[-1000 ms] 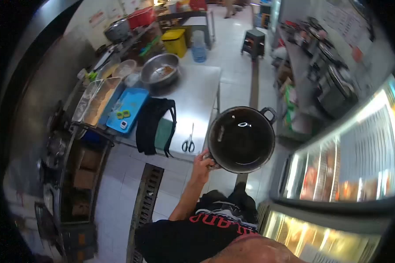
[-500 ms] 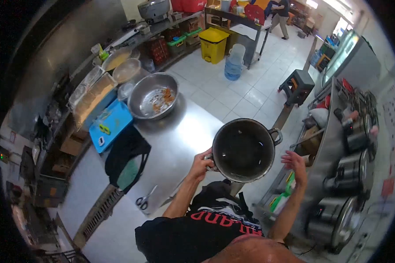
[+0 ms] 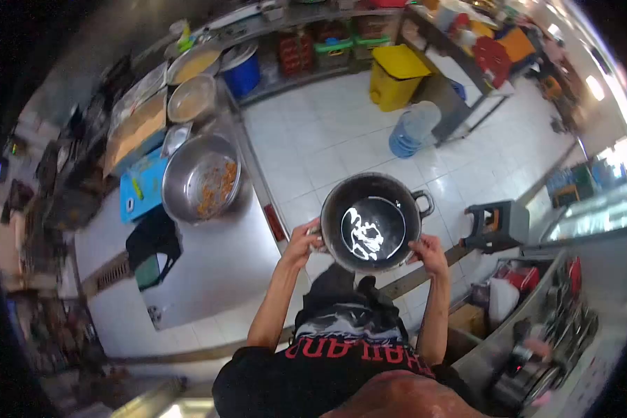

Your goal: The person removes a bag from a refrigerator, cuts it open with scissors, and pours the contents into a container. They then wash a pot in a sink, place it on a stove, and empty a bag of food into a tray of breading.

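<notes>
I hold a dark, worn metal cooking pot (image 3: 334,202) in front of my body, above the floor. Shiny dark liquid (image 3: 389,224) with bright reflections covers its bottom. My left hand (image 3: 301,244) is closed at the pot's left side, around the handle there, which is mostly hidden. On the lower right, my right hand (image 3: 430,255) grips the pot's rim, thumb on top. The other loop handle (image 3: 425,203) sticks out free at the upper right.
Left is a steel table (image 3: 219,279) with a large steel bowl (image 3: 177,191) holding brown bits, a blue tray (image 3: 150,198) and a black cloth item (image 3: 146,240). Ahead stand a yellow bin (image 3: 390,87) and a clear blue water container (image 3: 407,136). A dark stool (image 3: 501,223) stands right.
My right hand has moved from open beside the pot to gripping its rim. The view has turned right, and the steel table now lies farther left of the pot.
</notes>
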A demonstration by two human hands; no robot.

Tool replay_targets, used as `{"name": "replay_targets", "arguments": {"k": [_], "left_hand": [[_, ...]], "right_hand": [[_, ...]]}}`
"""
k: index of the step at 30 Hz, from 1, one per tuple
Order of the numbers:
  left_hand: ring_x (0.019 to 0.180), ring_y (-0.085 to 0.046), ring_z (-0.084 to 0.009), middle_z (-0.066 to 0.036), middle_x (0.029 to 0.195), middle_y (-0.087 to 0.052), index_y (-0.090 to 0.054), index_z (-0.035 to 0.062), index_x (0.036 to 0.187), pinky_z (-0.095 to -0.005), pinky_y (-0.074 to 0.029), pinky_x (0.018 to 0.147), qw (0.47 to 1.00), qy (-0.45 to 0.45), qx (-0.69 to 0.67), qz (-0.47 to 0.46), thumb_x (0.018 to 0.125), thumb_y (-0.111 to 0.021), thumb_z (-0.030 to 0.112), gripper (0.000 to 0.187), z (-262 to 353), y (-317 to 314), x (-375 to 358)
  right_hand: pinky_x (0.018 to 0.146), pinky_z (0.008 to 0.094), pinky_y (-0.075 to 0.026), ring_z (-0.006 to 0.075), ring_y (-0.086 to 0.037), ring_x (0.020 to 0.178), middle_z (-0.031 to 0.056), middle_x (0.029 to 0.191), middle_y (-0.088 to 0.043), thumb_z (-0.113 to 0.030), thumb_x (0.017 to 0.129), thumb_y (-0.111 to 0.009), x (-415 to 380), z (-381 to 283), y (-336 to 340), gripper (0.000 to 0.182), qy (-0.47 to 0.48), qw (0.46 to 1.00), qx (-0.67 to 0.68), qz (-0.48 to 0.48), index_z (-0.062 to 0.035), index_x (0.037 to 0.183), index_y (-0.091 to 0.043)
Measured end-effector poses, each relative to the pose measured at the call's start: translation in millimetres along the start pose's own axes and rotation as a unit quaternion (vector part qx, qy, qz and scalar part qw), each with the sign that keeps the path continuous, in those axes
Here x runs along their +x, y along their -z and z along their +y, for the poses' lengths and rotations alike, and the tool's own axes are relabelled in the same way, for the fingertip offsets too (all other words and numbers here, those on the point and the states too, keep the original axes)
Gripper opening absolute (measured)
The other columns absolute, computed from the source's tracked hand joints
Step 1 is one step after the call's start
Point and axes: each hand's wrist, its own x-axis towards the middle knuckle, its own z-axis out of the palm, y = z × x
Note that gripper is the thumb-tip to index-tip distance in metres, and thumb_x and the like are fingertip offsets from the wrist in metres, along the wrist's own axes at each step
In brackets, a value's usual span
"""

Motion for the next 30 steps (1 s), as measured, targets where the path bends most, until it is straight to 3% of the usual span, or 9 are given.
{"name": "replay_targets", "arguments": {"k": [3, 7, 8, 12, 15, 20, 23, 26, 30], "left_hand": [[0.081, -0.062, -0.0099, -0.007, 0.101, -0.065, -0.044, -0.0059, 0.135, -0.0230, -0.052, 0.075, 0.995, -0.019, -0.086, 0.044, 0.074, -0.051, -0.004, 0.062, 23, -17, 61], [0.089, -0.065, -0.0174, -0.010, 0.106, -0.064, -0.039, -0.0035, 0.139, -0.0339, -0.057, 0.075, 0.989, -0.023, -0.063, 0.136, 0.082, -0.053, 0.007, 0.059, 76, -27, 156], [0.099, -0.064, -0.0239, -0.013, 0.112, -0.063, -0.041, -0.0010, 0.138, -0.0440, -0.058, 0.076, 0.988, -0.067, -0.061, 0.128, 0.088, -0.052, 0.019, 0.055, 75, -10, 188], [0.107, -0.061, -0.0294, -0.017, 0.119, -0.060, -0.049, 0.0024, 0.131, -0.0448, -0.054, 0.083, 0.964, -0.122, -0.178, 0.158, 0.094, -0.042, 0.036, 0.050, 147, 12, 278], [0.105, -0.061, -0.0296, -0.017, 0.119, -0.060, -0.050, 0.0018, 0.129, -0.0384, -0.054, 0.082, 0.937, -0.170, -0.171, 0.251, 0.094, -0.041, 0.037, 0.051, 193, 35, 351], [0.069, -0.063, -0.0152, -0.008, 0.083, -0.065, -0.062, 0.0011, 0.106, -0.0280, -0.051, 0.063, 0.887, -0.147, -0.161, 0.406, 0.093, -0.050, 0.028, 0.033, 273, 90, 452], [0.066, -0.060, -0.0131, -0.006, 0.078, -0.063, -0.063, 0.0021, 0.103, -0.0262, -0.050, 0.061, 0.872, -0.175, -0.154, 0.431, 0.092, -0.050, 0.027, 0.030, 302, 144, 515], [0.065, -0.058, -0.0113, -0.004, 0.078, -0.061, -0.063, 0.0031, 0.102, -0.0259, -0.050, 0.062, 0.849, -0.172, -0.176, 0.467, 0.091, -0.051, 0.023, 0.026, 343, 179, 575], [0.068, -0.060, -0.0130, -0.005, 0.083, -0.063, -0.064, 0.0019, 0.104, -0.0278, -0.051, 0.064, 0.827, -0.194, -0.177, 0.498, 0.090, -0.053, 0.025, 0.029, 422, 237, 654]], "right_hand": [[0.048, 0.0266, -0.057, 0.0150, -0.063, 0.056, 0.0100, 0.078, -0.067, -0.003, 0.083, -0.059, 96, -48, 29, 0.018, 0.001, 1.000, -0.004, -0.026, 0.0075, 0.095, -0.066], [0.046, 0.0264, -0.057, 0.0156, -0.063, 0.053, 0.0124, 0.076, -0.068, -0.002, 0.081, -0.057, 236, -98, 46, 0.016, 0.020, 0.999, -0.005, -0.047, 0.0088, 0.090, -0.066], [0.046, 0.0266, -0.057, 0.0150, -0.063, 0.053, 0.0117, 0.076, -0.068, -0.002, 0.081, -0.057, 270, -117, 45, 0.015, 0.029, 0.998, -0.011, -0.050, 0.0080, 0.089, -0.066], [0.046, 0.0274, -0.056, 0.0142, -0.061, 0.050, 0.0098, 0.070, -0.066, -0.003, 0.080, -0.059, 407, -186, 32, 0.011, 0.064, 0.996, -0.011, -0.056, 0.0060, 0.082, -0.066], [0.045, 0.0278, -0.055, 0.0142, -0.060, 0.048, 0.0073, 0.065, -0.062, -0.003, 0.079, -0.061, 517, -257, 10, 0.009, 0.079, 0.995, -0.019, -0.066, 0.0039, 0.075, -0.063], [0.046, 0.0294, -0.055, 0.0131, -0.054, 0.045, 0.0070, 0.060, -0.057, -0.006, 0.079, -0.063, 686, -392, -70, 0.013, 0.100, 0.991, -0.009, -0.088, 0.0023, 0.070, -0.060], [0.048, 0.0286, -0.055, 0.0177, -0.060, 0.048, 0.0114, 0.062, -0.061, -0.006, 0.081, -0.060, 799, -453, -118, 0.016, 0.161, 0.980, -0.030, -0.113, 0.0069, 0.071, -0.060], [0.047, 0.0287, -0.054, 0.0188, -0.061, 0.049, 0.0117, 0.062, -0.061, -0.005, 0.080, -0.061, 900, -519, -176, 0.015, 0.153, 0.978, 0.003, -0.139, 0.0072, 0.072, -0.060], [0.046, 0.0262, -0.052, 0.0170, -0.062, 0.050, 0.0104, 0.059, -0.060, -0.006, 0.082, -0.061, 1030, -608, -262, 0.015, 0.167, 0.972, -0.053, -0.159, 0.0031, 0.069, -0.060]]}}
